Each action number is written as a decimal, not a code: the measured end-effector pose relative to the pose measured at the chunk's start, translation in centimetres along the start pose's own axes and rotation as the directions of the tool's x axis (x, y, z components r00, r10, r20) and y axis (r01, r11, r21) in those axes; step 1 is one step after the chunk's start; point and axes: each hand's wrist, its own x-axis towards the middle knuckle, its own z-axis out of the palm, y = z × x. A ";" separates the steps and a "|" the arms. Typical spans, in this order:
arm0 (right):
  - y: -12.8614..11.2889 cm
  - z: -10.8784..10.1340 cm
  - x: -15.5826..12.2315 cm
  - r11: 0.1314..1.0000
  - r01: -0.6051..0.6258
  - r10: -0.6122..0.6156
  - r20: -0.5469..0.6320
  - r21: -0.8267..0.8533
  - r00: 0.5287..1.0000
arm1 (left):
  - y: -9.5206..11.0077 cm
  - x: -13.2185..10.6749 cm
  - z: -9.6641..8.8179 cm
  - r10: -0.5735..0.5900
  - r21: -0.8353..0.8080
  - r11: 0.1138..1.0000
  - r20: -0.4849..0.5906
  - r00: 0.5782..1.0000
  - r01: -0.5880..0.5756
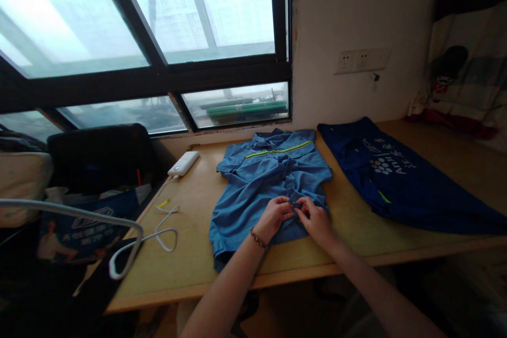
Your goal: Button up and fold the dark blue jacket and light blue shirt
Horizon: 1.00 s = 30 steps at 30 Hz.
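Observation:
A light blue work shirt (261, 179) with a yellow-green chest stripe lies flat on the wooden table (190, 253), collar toward the window. My left hand (273, 217), with a bead bracelet at the wrist, and my right hand (315, 219) meet over the shirt's lower front. Both pinch the fabric at the front opening, fingers closed on it. What is between the fingertips is too small to make out.
A dark blue garment (400, 179) with white print lies to the right on the table. A white power bank (183, 162) and its white cable (164, 224) lie at the left. A white clothes hanger (99, 222) and a dark bag (99, 156) are off the table's left edge.

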 end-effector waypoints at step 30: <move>0.4 -0.5 0.0 0.992 0.126 -0.127 -0.169 -0.015 0.977 | -0.4 -0.9 0.8 0.531 0.693 0.463 0.282 0.799 -0.553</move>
